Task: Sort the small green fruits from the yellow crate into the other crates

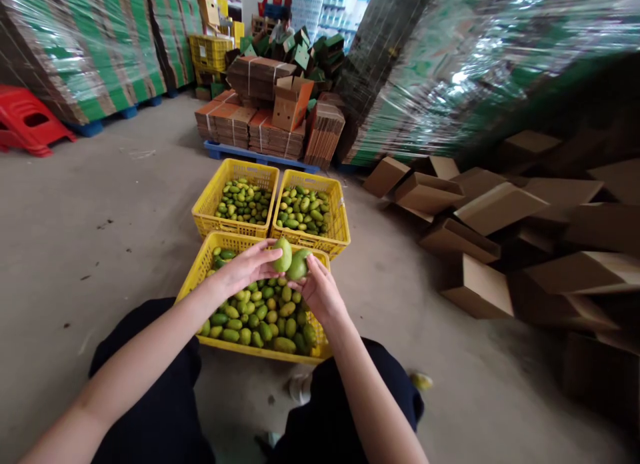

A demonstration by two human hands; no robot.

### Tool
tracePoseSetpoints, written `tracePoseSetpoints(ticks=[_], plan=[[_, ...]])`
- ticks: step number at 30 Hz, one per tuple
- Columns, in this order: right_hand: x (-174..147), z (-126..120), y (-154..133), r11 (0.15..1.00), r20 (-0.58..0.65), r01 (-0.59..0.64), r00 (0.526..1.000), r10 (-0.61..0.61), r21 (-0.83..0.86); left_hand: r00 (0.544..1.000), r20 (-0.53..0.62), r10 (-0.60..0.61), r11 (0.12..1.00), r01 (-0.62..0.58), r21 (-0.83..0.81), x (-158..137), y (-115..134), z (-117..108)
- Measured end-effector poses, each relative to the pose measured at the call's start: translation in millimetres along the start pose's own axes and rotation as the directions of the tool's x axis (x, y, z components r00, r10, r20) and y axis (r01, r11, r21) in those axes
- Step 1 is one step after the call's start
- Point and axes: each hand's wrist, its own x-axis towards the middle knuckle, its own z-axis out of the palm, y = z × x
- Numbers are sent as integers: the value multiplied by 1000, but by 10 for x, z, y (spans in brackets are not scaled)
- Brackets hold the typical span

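My left hand (pixel 250 265) is closed around a green mango (pixel 283 254), thumb across its near side. Beside it, my right hand (pixel 323 291) grips a second green mango (pixel 298 266) between thumb and fingers. The two fruits are side by side and seem to touch. Both hands are above the near yellow crate (pixel 250 351), which holds many green and yellowish mangoes (pixel 245 314). Part of that crate is hidden by my hands and forearms. Behind it stand a back left crate (pixel 203 221) and a back right crate (pixel 343 227), both holding similar fruit.
Flattened cartons (pixel 230 127) are stacked on a blue pallet (pixel 260 159) ahead. Open cardboard boxes (pixel 483 284) lie piled to the right. Wrapped pallet loads (pixel 100 51) rise at both sides. A red stool (pixel 35 117) stands at left; a yellowish fruit (pixel 421 381) lies on the floor.
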Motion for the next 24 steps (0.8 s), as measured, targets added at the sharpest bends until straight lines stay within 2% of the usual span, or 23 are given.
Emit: tracePoseSetpoints(ticks=[2,5,8,10,11,13,16,18,21,24], plan=[[-29,-1,-38,977,-58,202,977,-206,-64,983,-1,183,978,-183,99,-6,26,-6],[-90,23,-63,864,-50,438,885,-463,-248,927,29,375,895,-370,250,-10,50,6],[-159,54,-38,753,4,521,823,-568,-402,905,78,419,856,-422,298,-10,50,17],[-190,64,-20,714,13,542,800,-600,-443,907,93,411,862,-420,284,-10,45,18],[-196,65,-17,723,7,540,803,-595,-430,912,90,400,875,-409,261,-9,41,18],[-191,62,-25,799,-25,491,847,-531,-348,930,71,360,916,-366,166,-5,35,18],[-148,55,-65,936,-62,324,940,-335,-138,966,58,253,967,-249,-55,11,34,15],[-114,56,-92,981,-23,191,981,-191,12,985,78,153,974,-136,-183,18,41,9],[-89,81,-90,987,51,29,998,-37,160,992,122,41,945,1,-327,10,49,6],[-109,139,-7,985,-59,94,995,-86,143,986,166,13,903,59,-425,-24,38,29]])
